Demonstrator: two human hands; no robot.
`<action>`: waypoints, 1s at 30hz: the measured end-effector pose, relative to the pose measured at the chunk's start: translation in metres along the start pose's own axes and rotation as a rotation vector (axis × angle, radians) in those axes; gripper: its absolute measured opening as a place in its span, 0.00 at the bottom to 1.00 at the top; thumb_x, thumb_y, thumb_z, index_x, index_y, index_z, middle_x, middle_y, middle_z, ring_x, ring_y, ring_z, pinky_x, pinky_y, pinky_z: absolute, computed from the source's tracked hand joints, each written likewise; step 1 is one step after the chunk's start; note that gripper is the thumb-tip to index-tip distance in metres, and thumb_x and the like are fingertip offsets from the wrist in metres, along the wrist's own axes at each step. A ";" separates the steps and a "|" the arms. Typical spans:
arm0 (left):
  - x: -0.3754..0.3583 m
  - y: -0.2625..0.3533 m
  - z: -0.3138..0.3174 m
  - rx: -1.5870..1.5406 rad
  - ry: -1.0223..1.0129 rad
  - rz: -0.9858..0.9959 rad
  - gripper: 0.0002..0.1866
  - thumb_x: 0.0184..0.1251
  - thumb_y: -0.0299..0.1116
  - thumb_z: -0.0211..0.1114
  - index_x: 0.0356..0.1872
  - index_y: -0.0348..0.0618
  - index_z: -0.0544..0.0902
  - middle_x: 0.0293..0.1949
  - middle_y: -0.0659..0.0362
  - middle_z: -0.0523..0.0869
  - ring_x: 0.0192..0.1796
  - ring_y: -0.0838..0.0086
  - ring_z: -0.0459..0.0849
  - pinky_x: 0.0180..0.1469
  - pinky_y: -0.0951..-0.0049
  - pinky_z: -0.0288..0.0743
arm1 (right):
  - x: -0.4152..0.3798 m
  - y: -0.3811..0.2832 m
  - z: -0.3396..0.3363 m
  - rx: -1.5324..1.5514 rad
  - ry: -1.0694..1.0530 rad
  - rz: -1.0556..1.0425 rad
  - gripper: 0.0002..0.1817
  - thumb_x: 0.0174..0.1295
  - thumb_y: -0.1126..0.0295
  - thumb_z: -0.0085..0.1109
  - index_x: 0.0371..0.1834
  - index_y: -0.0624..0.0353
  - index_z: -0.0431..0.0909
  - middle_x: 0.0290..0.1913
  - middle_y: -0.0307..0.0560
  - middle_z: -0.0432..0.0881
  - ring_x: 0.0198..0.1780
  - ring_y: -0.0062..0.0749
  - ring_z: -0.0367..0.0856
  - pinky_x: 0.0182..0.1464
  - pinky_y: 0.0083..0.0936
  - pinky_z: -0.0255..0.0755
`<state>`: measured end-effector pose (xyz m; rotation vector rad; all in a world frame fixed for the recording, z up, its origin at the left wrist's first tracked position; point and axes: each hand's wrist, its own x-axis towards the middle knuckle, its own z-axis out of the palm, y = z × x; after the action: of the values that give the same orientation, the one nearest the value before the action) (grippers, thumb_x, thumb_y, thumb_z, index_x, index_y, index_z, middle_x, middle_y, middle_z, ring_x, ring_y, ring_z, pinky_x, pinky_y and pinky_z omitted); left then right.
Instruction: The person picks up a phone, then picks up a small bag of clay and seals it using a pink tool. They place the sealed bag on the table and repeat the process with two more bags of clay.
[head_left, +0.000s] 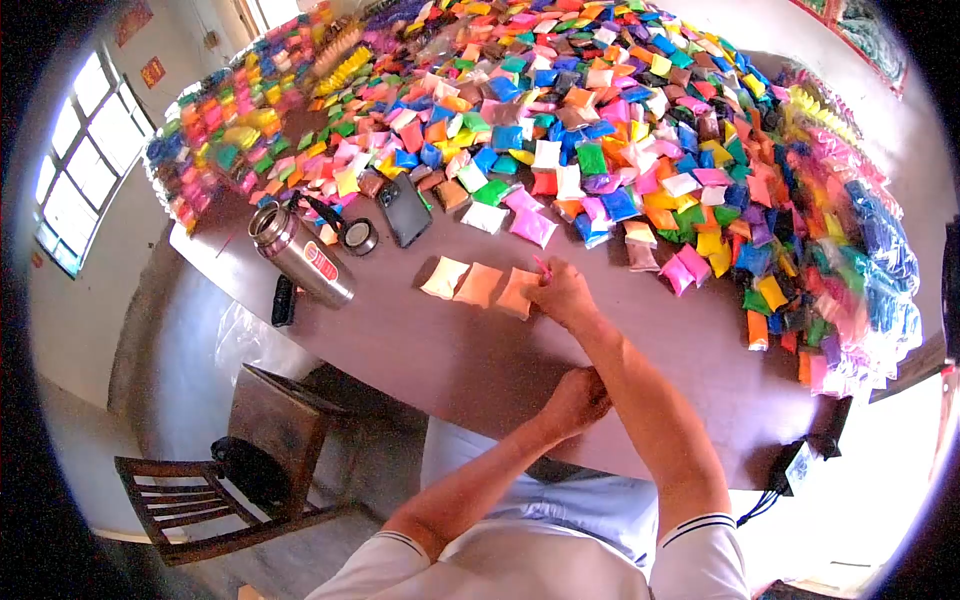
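Note:
Three pale orange and cream packets lie in a row on the brown table (450, 365): a cream one (444, 278), a light orange one (478, 285) and an orange one (515, 293). At the right end of this row is my right hand (563, 292), its fingers closed at the orange packet's edge, with a bit of pink showing at the fingertips. What it grips is too small to make out. Near the table's front edge my left hand (580, 402) is curled; its fingers are turned away and anything inside is hidden.
A large heap of colourful packets (560, 130) covers the back and right of the table. At the left are a steel bottle (300, 255), its lid (358, 236), a phone (404, 210) and a dark object (284, 301). A wooden chair (190, 505) stands lower left.

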<state>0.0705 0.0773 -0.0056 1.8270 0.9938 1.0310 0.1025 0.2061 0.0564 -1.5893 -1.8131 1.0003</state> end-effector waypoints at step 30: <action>-0.008 -0.006 0.008 0.036 -0.009 -0.094 0.13 0.59 0.31 0.66 0.44 0.42 0.79 0.41 0.52 0.82 0.46 0.61 0.80 0.51 0.65 0.72 | 0.023 0.058 0.044 -0.094 0.110 -0.448 0.18 0.57 0.66 0.59 0.51 0.57 0.78 0.37 0.57 0.81 0.35 0.39 0.80 0.40 0.33 0.76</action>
<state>0.0733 0.0705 -0.0163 1.7946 1.0894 0.9526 0.0988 0.2231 -0.0181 -1.1803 -2.0375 0.6179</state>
